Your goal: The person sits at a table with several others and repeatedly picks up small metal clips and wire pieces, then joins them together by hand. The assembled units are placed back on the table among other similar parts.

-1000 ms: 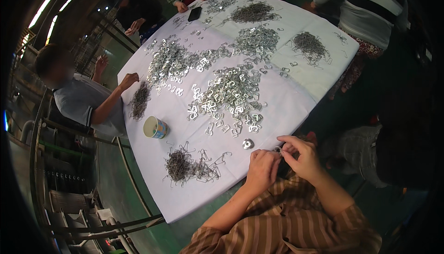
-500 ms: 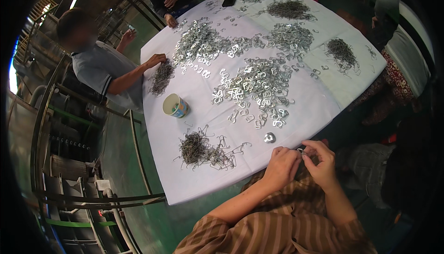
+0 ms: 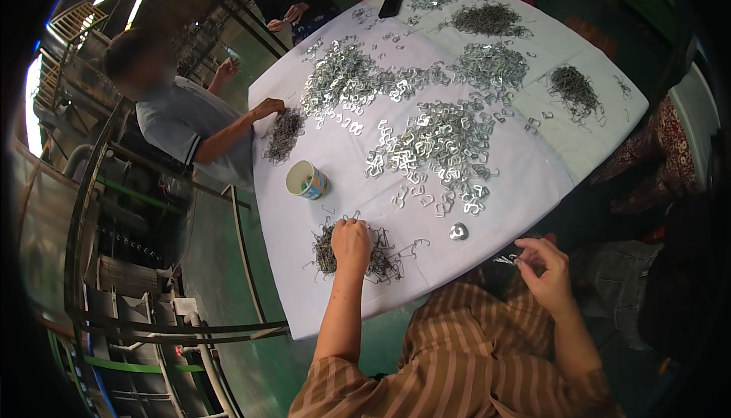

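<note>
In the head view, a round cup (image 3: 307, 180), its coloured print too small to read, stands on a white-draped surface (image 3: 525, 182). Just nearer the person, the left hand (image 3: 350, 243) curls into tangled, dull wire hooks (image 3: 385, 267); its grip is hidden. Right of the cup lie glossy bent-metal clips (image 3: 434, 140), a domed metal disc (image 3: 458, 231) and, farthest, the right hand (image 3: 544, 272), pinching thin shiny metal pieces (image 3: 505, 260).
</note>
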Available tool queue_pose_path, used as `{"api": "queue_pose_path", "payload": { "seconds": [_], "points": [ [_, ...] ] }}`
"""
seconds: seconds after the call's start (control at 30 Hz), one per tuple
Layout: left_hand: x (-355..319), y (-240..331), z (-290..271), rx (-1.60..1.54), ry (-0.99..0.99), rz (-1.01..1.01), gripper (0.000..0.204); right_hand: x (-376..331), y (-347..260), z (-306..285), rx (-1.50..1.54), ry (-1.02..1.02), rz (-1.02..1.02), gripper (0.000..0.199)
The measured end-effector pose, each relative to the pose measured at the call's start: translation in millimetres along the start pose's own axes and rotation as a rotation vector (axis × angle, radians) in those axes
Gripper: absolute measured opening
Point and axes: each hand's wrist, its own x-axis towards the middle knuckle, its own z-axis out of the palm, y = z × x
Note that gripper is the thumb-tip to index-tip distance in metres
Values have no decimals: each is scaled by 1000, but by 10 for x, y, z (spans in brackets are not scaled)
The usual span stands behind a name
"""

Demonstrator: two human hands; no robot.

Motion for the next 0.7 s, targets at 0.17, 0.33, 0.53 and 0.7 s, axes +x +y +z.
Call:
{"api": "queue_pose_path", "payload": {
  "seconds": [0.17,0.33,0.53,0.7],
  "points": [
    [64,-108,143,145,-113,78,11,-9,50,28,-13,10,-22,36],
    [122,-113,102,155,-152,106,10,11,10,53,-12,28,-30,36],
    [-36,-12,-42,-221,-16,-24,8,-69,1,39,39,31,29,37],
    [-190,570,-391,-1077,2,-91,5,-68,141,118,153,15,69,39]
  ]
}}
